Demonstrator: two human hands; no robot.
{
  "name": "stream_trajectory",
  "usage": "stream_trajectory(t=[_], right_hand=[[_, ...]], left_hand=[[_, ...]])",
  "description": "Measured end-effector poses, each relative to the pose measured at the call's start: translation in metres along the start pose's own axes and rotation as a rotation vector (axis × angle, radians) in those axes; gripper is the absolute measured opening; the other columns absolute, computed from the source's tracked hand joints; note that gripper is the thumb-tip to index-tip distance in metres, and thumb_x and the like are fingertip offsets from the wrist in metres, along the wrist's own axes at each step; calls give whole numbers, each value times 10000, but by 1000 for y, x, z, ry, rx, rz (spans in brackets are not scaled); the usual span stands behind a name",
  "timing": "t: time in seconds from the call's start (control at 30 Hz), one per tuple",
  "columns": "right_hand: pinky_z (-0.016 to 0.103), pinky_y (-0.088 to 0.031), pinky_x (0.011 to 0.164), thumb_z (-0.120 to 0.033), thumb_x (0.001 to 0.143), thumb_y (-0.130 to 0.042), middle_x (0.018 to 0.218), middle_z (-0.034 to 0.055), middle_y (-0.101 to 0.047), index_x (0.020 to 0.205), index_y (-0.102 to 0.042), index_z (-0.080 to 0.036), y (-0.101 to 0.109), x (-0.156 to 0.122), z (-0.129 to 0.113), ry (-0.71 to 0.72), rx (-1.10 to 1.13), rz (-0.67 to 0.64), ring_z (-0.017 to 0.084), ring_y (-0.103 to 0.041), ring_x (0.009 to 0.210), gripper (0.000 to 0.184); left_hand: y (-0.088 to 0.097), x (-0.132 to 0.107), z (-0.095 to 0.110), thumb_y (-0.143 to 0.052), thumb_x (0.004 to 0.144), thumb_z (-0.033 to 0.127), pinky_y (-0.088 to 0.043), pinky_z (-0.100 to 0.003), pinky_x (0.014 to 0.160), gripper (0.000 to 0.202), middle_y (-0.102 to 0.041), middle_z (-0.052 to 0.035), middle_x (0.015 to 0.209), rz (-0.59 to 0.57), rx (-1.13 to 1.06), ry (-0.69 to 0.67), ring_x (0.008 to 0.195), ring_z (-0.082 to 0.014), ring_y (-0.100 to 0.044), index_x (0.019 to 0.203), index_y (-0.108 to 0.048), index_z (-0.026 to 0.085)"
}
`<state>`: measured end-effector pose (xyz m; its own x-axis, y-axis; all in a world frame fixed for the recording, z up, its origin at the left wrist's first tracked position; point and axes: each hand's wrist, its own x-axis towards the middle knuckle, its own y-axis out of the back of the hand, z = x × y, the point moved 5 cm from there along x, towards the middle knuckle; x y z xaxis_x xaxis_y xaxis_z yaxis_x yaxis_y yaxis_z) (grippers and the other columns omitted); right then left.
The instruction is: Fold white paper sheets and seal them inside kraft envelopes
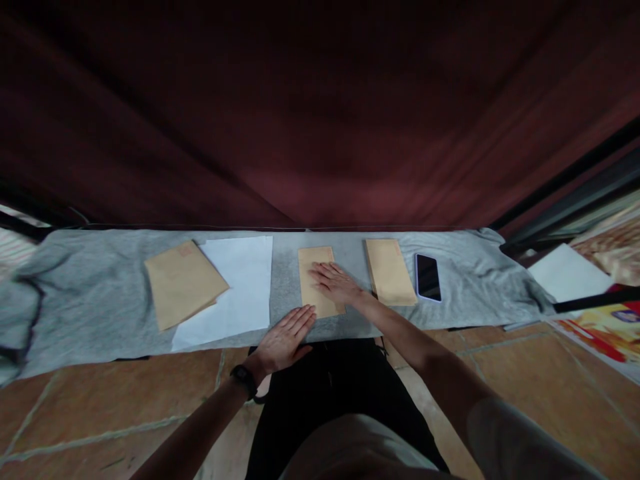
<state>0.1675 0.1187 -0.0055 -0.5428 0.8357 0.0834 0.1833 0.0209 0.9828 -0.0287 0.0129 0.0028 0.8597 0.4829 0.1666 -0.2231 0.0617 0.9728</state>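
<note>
On mid-frame grey cloth (110,283), a tan paper envelope (327,306) is seemingly smoothed by two open hands (283,339) (337,283). Even pressure is needed.

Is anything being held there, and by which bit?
Nothing is held: the right grip lies flat and open on the middle envelope, and the left grip, also open, is at its near left corner.

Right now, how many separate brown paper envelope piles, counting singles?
3: a brown rectangular paper envelope under the right hand; a brown paper envelope stack beside the black-screened phone; a brown paper envelope pile overlapping white paper, at left. Envelope total unclear: some may be hidden underneath.
</note>
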Motion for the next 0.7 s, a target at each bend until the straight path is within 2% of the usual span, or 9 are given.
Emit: stream_trajectory(t=[0.2,0.33,0.5,0.7], right_hand=[[431,-213,1270,-406,1070,-352,1653,42,-303,1550,-406,-246,5,43,21,-51,-24,21,211,-317,1519,509],[453,-215,1265,-405,1067,-346,1650,53,-310,1553,-404,-241,6,56,28,-123,-19,3,229,-317,1519,516],[516,-171,1269,-459,1063,-345,1667,55,-262,1582,-339,-231,4,49,16,-103,-24,-22,260,-266,1537,567],[534,-168,1267,-454,1065,-362,1673,33,-261,1585,-319,-253,4,16,-10,-23,3,-25,256,-268,1536,559]], left_hand=[[2,1,0,-559,964,408,-304,-466,1238,791,-296,-150,1653,-7,-36,11,1541,-272,-249,1612,-192,142],[3,2,0,-555,967,401,-309,-474,1235,780,-307,-154,1649,-17,-47,8,1542,-277,-245,1610,-199,138],[6,4,2,-561,961,368,-311,-486,1233,732,-327,-120,1647,-19,-58,15,1532,-278,-273,1602,-250,199],[7,5,2,-572,949,342,-308,-474,1236,699,-345,-107,1640,-23,-48,19,1526,-274,-289,1582,-306,211]])
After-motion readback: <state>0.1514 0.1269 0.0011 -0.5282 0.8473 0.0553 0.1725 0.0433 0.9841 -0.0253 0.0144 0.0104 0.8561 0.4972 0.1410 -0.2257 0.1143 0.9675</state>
